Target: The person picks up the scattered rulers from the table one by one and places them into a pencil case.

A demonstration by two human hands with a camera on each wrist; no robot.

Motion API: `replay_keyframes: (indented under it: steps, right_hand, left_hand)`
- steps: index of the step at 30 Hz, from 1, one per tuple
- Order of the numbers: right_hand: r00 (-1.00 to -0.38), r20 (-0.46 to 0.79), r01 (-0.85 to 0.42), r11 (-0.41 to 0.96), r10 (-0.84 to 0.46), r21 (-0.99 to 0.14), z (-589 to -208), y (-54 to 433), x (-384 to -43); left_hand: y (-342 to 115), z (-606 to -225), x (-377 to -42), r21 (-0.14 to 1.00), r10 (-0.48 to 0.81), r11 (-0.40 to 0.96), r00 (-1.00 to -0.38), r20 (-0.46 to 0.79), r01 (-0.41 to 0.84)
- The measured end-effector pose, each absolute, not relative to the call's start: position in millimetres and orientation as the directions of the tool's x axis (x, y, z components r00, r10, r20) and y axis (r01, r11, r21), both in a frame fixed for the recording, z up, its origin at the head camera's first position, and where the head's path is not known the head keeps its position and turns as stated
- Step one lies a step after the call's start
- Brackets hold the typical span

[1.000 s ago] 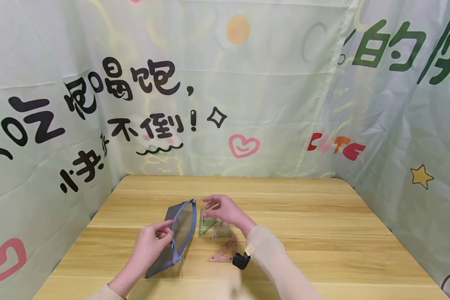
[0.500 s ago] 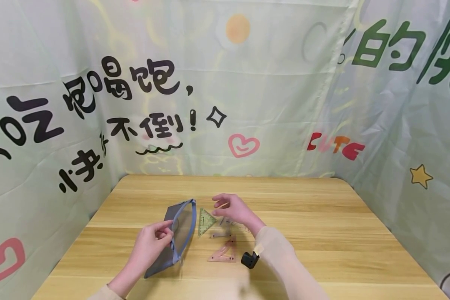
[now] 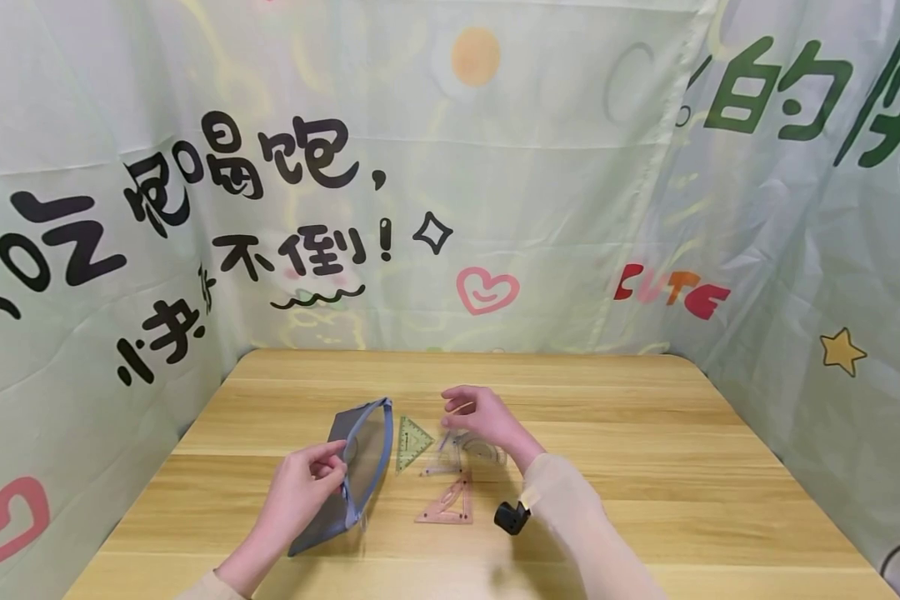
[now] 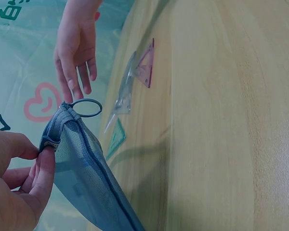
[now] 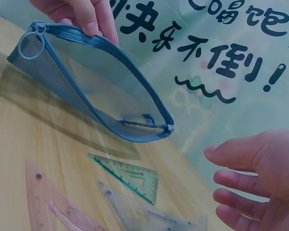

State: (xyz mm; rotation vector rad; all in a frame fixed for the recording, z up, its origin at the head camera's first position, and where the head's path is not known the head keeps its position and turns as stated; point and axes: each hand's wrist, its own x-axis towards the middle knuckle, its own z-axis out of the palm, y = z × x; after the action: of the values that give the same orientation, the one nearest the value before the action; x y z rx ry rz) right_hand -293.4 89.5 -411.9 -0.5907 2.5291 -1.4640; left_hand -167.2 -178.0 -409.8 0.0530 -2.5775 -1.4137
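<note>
My left hand (image 3: 303, 492) pinches the rim of a blue-grey mesh zipper pouch (image 3: 351, 423) between thumb and fingers. The pouch stands on its side with its mouth gaping to the right; a ring pull (image 5: 31, 45) hangs at one zip end. My right hand (image 3: 486, 418) hovers over the table right of the pouch, fingers loosely bent, holding nothing. Below it lie a green set square (image 3: 414, 444), a clear set square (image 3: 442, 468) and a clear protractor (image 3: 487, 450), partly covered by the hand. A pink set square (image 3: 450, 504) lies nearer me.
The wooden table (image 3: 645, 467) extends to the right of the rulers. Printed cloth curtains (image 3: 555, 208) hang along its back and both sides. A small black device (image 3: 512, 518) sits at my right wrist.
My right hand has drawn back to the right, away from the pouch mouth, uncovering the green set square and then the protractor. My left hand and the pouch stay in place.
</note>
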Motion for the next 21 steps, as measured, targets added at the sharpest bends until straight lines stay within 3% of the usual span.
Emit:
replay_keyframes:
  steps: [21]
  right_hand:
    - [-0.941, 0.1, -0.254, 0.482, -0.322, -0.838, -423, 111, -297]
  left_hand:
    - [-179, -410, -168, 0.836, -0.135, 0.545, -0.979, 0.153, 0.056]
